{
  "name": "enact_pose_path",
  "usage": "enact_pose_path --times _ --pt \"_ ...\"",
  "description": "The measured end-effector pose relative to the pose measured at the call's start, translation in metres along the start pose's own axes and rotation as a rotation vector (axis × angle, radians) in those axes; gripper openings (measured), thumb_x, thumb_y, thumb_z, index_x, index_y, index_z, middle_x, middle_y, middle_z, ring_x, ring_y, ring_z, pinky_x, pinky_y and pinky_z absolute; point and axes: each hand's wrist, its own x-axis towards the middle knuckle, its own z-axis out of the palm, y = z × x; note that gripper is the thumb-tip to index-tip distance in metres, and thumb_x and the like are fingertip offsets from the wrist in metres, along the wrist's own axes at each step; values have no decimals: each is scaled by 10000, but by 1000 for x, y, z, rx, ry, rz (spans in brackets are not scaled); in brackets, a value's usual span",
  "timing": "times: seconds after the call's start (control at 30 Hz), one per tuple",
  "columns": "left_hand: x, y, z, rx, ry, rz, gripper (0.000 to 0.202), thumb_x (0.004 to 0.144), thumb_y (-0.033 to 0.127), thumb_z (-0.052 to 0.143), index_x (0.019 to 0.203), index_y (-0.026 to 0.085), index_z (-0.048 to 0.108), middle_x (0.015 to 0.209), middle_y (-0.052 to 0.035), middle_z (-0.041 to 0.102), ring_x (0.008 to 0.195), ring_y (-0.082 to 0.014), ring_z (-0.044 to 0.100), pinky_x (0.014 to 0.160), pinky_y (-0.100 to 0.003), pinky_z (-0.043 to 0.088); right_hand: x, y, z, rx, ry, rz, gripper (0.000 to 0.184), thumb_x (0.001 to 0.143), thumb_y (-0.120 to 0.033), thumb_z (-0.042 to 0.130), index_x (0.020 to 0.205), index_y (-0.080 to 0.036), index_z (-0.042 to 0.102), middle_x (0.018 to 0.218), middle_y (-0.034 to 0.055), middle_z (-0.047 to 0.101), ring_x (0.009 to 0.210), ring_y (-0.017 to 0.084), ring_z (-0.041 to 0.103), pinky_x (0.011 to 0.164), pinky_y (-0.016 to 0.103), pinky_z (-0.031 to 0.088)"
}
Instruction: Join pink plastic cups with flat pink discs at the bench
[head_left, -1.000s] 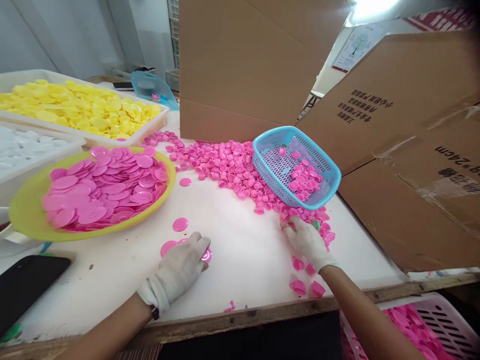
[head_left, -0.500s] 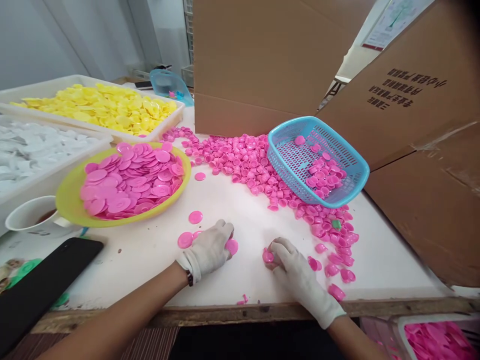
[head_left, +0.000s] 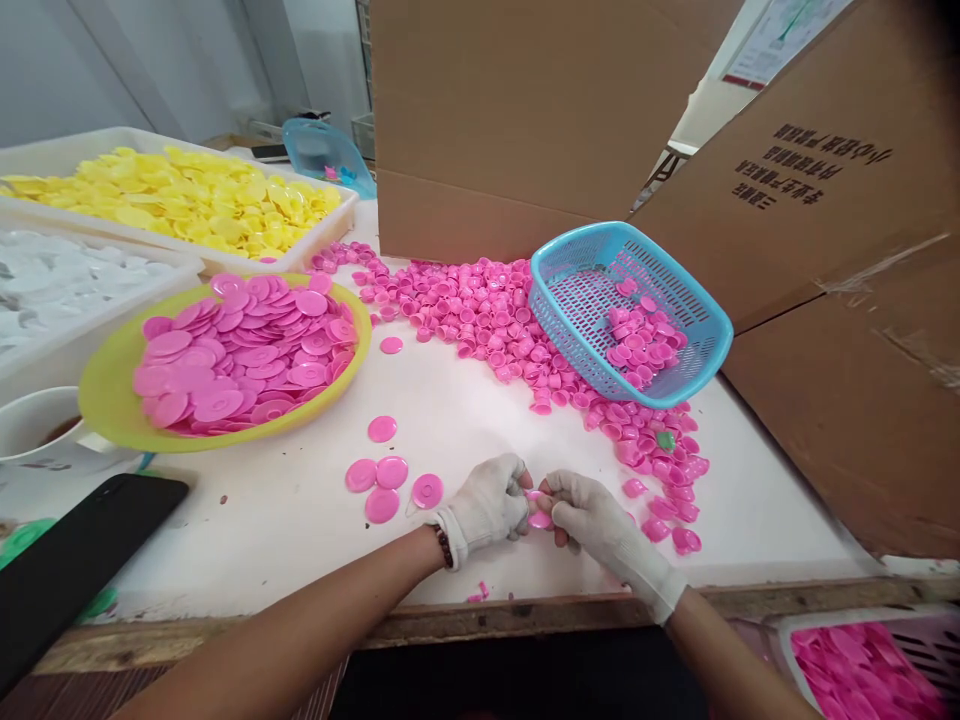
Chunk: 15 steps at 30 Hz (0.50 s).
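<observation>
White tabletop (head_left: 465, 420) is spreading out beneath two gloved hands. Near its front edge, the left hand (head_left: 491, 500) and right hand (head_left: 600, 520) are meeting, fingers pinched narrow, holding small pink pieces (head_left: 538, 519) between them. Leftward, loose pink discs (head_left: 382, 505) are lying flat; beyond, a yellow bowl (head_left: 105, 400) is holding more, and a blue basket (head_left: 712, 350) is resting against heaped pink cups (head_left: 480, 300).

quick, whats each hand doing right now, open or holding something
Left hand: closed, holding a small pink plastic piece, its shape partly hidden.
Right hand: closed, its grip on the same piece.
</observation>
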Motion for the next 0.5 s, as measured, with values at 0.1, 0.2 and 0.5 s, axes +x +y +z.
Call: enact_pose_path --times 0.1,0.2,0.5 --pt "4 -3 -2 -37 -44 -137 109 793 176 525 815 181 419 492 44 536 413 -115 535 411 -224 452 8 10 0 128 -88 116 250 747 -399 585 840 -199 467 496 -70 538 336 75 470 303 157 284" --pt "6 -4 -3 -92 -90 -205 119 795 166 527 799 182 409 507 25 572 411 -113 546 421 -228 465 10 12 -2 228 -187 143 344 728 -469 614 864 -199 451 523 -58 575 358 97 526 314 167 345" --pt "10 -12 -7 -117 -157 -207 61 804 171 476 806 199 421 479 45 537 408 -118 532 384 -193 408 4 10 -8 330 -285 155 430 750 -548 619 903 -192 431 671 0 657 498 136 635 460 238 498"
